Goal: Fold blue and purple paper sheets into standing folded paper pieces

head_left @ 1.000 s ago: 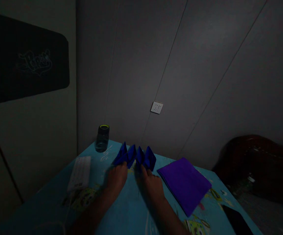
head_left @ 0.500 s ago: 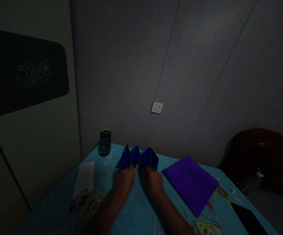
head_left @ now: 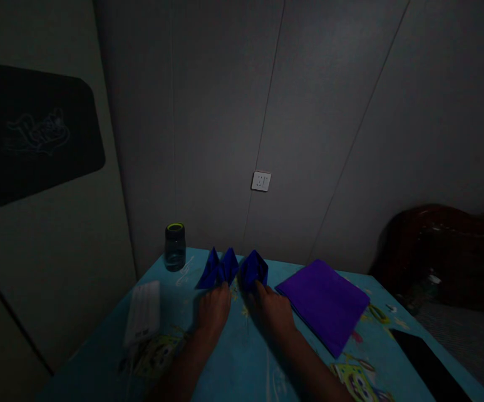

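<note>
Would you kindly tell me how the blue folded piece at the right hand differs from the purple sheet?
The blue folded piece rises in pointed peaks, while the purple sheet lies flat. The blue folded piece looks smaller; the purple sheet spreads wider. Both look plain-coloured, without printed pictures.

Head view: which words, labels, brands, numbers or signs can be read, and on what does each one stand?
Nothing can be read with certainty.
Dark panel: pale script, perhaps beginning with "P"; too blurred.
White power strip: marks too small to read.
Tablecloth: pale script-like marks, illegible.
</note>
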`<action>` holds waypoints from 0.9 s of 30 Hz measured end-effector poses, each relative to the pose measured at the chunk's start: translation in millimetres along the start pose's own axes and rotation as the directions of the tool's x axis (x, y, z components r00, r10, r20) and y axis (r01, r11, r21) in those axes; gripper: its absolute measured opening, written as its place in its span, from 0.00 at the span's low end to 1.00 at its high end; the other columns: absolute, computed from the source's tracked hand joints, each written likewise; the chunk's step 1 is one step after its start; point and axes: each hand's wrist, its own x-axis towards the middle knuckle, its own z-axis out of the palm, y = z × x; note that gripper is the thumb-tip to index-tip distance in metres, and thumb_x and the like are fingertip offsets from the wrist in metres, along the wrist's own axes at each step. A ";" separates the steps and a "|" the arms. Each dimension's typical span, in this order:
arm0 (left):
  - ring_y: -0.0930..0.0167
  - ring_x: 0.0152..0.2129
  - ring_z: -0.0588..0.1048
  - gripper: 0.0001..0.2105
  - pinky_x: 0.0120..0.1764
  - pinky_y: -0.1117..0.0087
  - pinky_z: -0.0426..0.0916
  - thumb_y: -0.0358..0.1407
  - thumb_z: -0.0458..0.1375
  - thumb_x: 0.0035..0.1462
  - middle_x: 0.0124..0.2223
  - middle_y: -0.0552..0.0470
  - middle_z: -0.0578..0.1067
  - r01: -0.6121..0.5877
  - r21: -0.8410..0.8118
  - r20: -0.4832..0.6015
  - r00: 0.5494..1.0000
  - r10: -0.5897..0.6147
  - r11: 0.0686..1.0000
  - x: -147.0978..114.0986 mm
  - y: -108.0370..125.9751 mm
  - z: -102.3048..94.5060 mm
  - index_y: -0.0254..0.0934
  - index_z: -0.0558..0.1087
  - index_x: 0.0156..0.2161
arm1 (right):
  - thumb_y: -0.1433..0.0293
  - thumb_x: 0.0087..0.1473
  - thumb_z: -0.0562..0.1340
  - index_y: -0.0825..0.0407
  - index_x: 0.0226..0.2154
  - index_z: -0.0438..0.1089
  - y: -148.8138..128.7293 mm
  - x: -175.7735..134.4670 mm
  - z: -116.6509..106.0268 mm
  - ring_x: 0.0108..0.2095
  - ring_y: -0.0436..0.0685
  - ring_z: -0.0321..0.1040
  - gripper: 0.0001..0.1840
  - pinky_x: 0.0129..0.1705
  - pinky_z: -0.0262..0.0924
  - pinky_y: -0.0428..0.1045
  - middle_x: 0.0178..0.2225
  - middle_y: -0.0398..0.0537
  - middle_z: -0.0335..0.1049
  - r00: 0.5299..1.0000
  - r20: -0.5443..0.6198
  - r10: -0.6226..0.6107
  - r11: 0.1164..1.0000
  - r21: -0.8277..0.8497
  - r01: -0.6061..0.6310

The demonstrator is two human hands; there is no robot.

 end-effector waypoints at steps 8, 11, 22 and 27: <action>0.63 0.37 0.81 0.13 0.35 0.68 0.70 0.32 0.45 0.68 0.40 0.43 0.82 -0.020 0.008 0.031 0.999 0.020 1.000 0.5 2.7 -0.5 0.36 0.73 0.45 | 0.68 0.67 0.52 0.52 0.45 0.71 21.7 6.2 9.1 0.37 0.60 0.79 0.13 0.34 0.63 0.48 0.41 0.55 0.78 0.998 0.003 0.064 0.998 -0.002 -0.064; 0.63 0.36 0.81 0.13 0.35 0.68 0.70 0.33 0.46 0.68 0.41 0.45 0.82 -0.027 0.008 0.031 0.999 0.027 1.000 1.2 3.9 0.2 0.37 0.73 0.45 | 0.70 0.67 0.52 0.53 0.43 0.71 25.0 7.1 8.9 0.38 0.59 0.78 0.13 0.35 0.62 0.47 0.41 0.54 0.78 0.995 -0.019 0.100 0.994 0.033 -0.099; 0.65 0.40 0.81 0.13 0.38 0.69 0.69 0.35 0.48 0.68 0.46 0.46 0.81 -0.024 -0.008 0.007 1.000 0.024 1.000 2.5 3.2 1.7 0.39 0.71 0.51 | 0.67 0.68 0.50 0.51 0.49 0.73 26.5 5.3 13.4 0.40 0.58 0.78 0.17 0.37 0.61 0.46 0.42 0.53 0.80 0.985 -0.053 0.164 0.971 0.183 -0.152; 0.66 0.40 0.81 0.12 0.38 0.70 0.69 0.34 0.48 0.67 0.46 0.47 0.81 -0.029 -0.014 0.001 1.000 0.029 0.999 3.6 3.3 2.7 0.40 0.72 0.50 | 0.66 0.68 0.50 0.51 0.47 0.74 25.1 5.7 15.9 0.41 0.57 0.78 0.18 0.40 0.61 0.45 0.43 0.52 0.80 0.986 -0.075 0.147 0.968 0.216 -0.128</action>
